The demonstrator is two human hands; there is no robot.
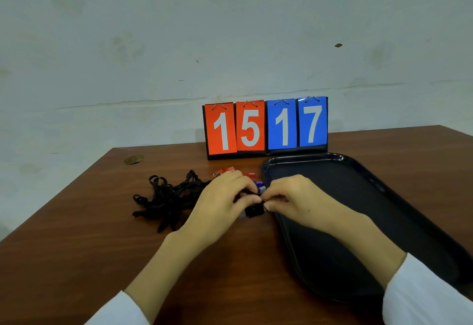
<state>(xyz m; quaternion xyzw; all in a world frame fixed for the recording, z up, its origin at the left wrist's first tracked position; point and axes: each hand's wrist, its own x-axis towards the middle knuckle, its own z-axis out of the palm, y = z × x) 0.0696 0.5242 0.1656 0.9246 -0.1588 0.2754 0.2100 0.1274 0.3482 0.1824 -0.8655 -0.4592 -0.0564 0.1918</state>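
Head view, read left to right. Wooden table (76,248); a small brassy disc (133,159) lies near its far left edge. Next, a tangled pile of black straps (169,198) lies loose on the wood, just left of the hands. Left hand (220,202): fingers curled over, thumb and fingertips closed on a small black piece (254,211); whether it is a clip or a strap end, cannot tell. Behind the hands, a few red and blue clips (249,175), partly hidden, and a flip scoreboard (266,127) reading 15 and 17. Right hand (294,198): thumb and forefinger pinch the same black piece from the other side, remaining fingers folded. The piece sits between the 2 hands, low over the wood, just beside the left rim of the black tray (358,196). Risks, as judged: the piece is small and mostly covered, so a pinch could slip and drop it against the rim; the left wrist is close to the straps and could drag the tangle along.
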